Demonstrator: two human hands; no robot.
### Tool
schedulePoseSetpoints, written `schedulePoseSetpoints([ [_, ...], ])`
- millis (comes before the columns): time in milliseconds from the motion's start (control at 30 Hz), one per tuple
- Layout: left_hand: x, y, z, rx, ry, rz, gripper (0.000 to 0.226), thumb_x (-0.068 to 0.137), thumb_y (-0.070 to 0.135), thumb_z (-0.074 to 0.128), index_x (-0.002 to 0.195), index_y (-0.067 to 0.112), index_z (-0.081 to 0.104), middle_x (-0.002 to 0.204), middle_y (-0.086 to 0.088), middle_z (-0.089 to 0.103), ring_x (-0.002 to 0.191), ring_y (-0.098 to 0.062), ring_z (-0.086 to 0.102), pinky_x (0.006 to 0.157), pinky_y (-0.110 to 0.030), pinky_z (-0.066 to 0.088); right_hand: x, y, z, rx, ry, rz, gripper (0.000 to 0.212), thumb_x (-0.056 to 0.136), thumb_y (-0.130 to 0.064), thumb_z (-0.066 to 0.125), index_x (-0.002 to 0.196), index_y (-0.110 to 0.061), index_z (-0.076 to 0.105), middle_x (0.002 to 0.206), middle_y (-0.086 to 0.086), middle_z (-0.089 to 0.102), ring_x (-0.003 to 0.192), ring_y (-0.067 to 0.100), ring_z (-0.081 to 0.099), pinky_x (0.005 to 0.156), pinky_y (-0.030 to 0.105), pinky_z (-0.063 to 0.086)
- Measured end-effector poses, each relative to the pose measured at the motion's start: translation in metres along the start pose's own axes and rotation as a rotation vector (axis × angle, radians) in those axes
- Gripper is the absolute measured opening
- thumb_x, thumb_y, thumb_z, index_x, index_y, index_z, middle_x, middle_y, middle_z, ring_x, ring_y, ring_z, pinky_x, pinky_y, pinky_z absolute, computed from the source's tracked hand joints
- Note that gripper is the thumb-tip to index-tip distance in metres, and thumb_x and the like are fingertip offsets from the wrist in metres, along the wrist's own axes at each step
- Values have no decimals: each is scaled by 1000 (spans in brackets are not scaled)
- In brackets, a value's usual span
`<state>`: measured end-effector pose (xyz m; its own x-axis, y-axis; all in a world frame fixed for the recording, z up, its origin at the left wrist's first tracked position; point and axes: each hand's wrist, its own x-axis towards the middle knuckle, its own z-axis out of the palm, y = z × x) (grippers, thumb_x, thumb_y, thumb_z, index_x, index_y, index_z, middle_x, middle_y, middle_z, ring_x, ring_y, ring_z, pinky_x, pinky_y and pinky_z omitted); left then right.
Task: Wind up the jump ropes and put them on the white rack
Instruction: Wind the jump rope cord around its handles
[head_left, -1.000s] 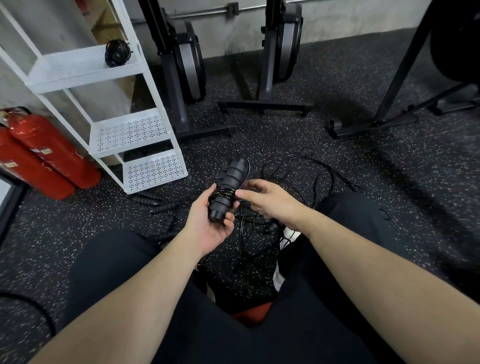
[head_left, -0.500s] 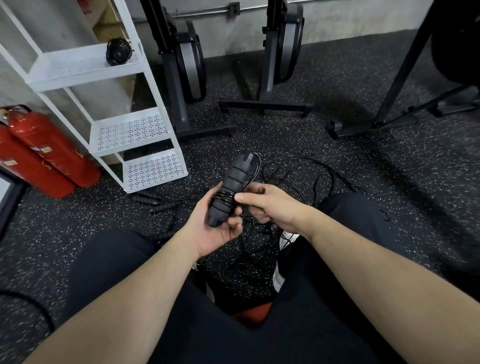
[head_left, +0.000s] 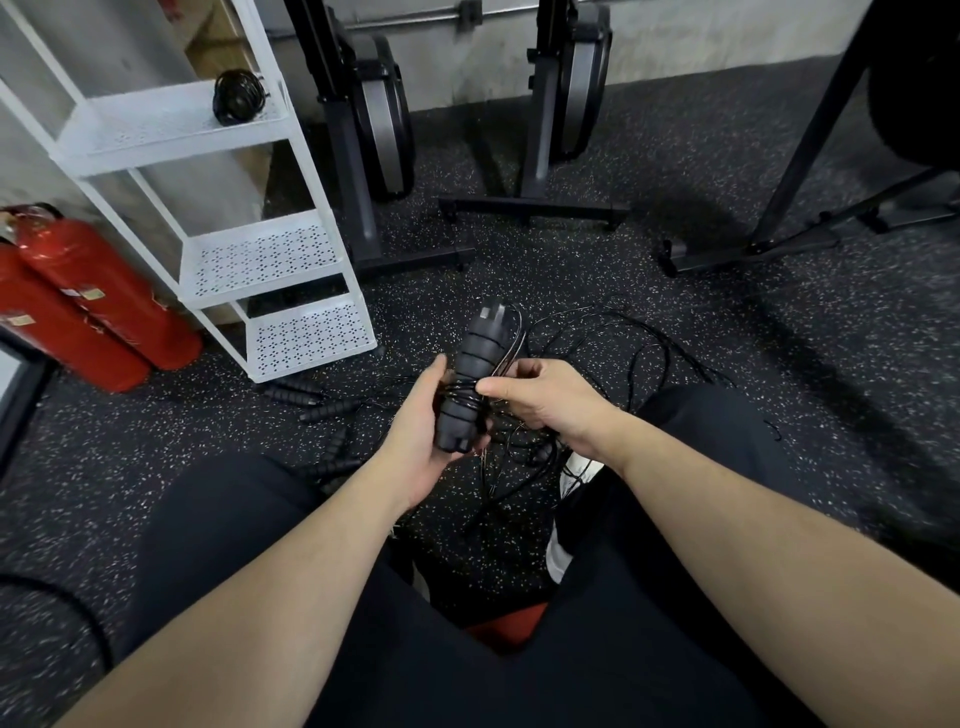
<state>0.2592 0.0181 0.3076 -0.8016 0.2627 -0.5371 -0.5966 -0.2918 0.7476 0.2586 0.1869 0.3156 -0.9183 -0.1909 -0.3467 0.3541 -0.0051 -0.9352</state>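
Left hand (head_left: 423, 431): I grip the black handles (head_left: 470, 379) from below, tilted slightly, above the floor between my knees.
Right hand (head_left: 540, 397): my thumb and forefinger pinch the thin cord (head_left: 511, 340) against the handles, where several turns are wound.
Loose ropes (head_left: 597, 343): tangled on the floor beyond my hands.
Rack (head_left: 270, 260): white, upper left; one wound rope (head_left: 238, 96) on its top shelf.

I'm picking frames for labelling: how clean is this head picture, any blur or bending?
Head view: hands and handles fairly sharp; left edge by the fire extinguishers smeared; wide-angle lens bows the white rack; thin rope on the floor hard to trace against speckled matting; soft light, no glare.
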Motion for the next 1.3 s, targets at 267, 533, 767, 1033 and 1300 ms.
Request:
schedulePoseSetpoints([
  [267,-6,-10,13,196,51,111,47,95,56,60,130,25,59,109,-24,74,84,-34,75,76,-50,64,2,0,1,-170,198,28,51,68,-49,90,92,-17,58,55,-14,57,48,0,46,56,22,38],
  [533,-1,-6,14,128,98,69,39,100,50,60,128,22,59,106,-22,73,67,-27,67,62,-38,61,-1,3,0,-107,89,42,30,87,-42,77,95,-17,64,50,-14,52,44,1,40,50,21,31],
  [767,2,-3,11,3,177,27,32,101,38,63,123,15,61,100,-18,72,63,-25,64,52,-33,53,1,2,9,-412,176,28,48,85,-65,67,107,-22,60,69,-10,57,57,8,46,56,27,37],
  [1033,5,0,4,-84,152,-93,47,100,41,59,125,2,67,89,-14,73,62,-20,62,51,-25,48,-2,0,12,-488,68,-53,40,98,-46,61,64,-24,58,57,-8,52,46,6,38,48,23,34],
  [1300,1,6,7,-186,61,-114,50,100,46,55,121,2,66,90,-15,73,64,-22,65,46,-23,52,-1,-2,8,-354,152,-5,36,88,-54,71,81,-22,57,55,-13,51,50,7,38,50,23,32],
])
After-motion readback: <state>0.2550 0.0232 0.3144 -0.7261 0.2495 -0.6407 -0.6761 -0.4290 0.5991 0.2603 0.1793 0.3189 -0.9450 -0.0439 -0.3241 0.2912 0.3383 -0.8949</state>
